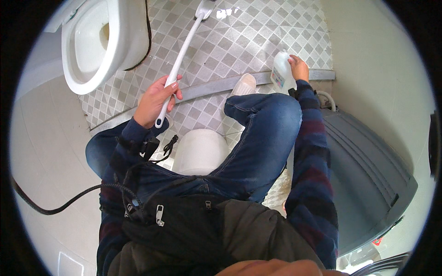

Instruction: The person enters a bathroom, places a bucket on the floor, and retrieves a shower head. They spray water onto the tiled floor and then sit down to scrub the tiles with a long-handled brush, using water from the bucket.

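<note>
My left hand (158, 97) grips the lower part of a long white plastic brush handle (184, 46), its hanging loop just below my fingers. The brush head (206, 7) is at the top edge of the view, against the tiled floor, with dark bristles showing beneath it. Reaching out to the right, my right hand (299, 67) has hold of a translucent white plastic bottle (282, 70) near its top. A printed label is on the bottle's side. I cannot tell whether the bottle's base rests on the floor.
A white toilet bowl (115, 45) stands at upper left. A raised sill (203, 90) crosses the grey-and-white tiles (228, 45), wet near the brush head. Between my knees is a white rounded object (200, 150). A grey plastic cover (366, 179) lies right; a black cable (69, 203) runs left.
</note>
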Motion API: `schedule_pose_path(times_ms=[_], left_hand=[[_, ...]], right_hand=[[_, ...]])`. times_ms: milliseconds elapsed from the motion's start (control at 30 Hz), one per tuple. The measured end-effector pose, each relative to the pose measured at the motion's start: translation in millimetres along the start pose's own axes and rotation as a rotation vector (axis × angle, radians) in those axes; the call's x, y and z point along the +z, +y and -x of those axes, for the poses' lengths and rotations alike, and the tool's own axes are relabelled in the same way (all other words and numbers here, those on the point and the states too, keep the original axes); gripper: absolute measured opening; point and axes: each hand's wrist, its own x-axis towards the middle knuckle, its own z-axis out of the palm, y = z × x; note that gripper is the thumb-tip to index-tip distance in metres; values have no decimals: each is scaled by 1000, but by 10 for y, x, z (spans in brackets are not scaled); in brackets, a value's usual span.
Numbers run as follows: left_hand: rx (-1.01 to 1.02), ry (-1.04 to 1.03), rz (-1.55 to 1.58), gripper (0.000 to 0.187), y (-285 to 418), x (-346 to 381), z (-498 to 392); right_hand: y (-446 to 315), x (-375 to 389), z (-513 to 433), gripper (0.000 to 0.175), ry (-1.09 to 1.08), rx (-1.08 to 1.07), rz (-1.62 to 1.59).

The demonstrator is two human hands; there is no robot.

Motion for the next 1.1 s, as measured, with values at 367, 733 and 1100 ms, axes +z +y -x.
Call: schedule_pose_path(times_ms=[367,733,1100], left_hand=[[59,-64,-71,42,74,199,-60],[19,-88,-269,37,-97,413,-198],[-28,-26,-330,40,-268,1030,-385]], right_hand=[[117,-189,1627,39,440,279,-610],[160,647,3679,39,445,514,-562],[124,1167,5179,36,329,940,-598]])
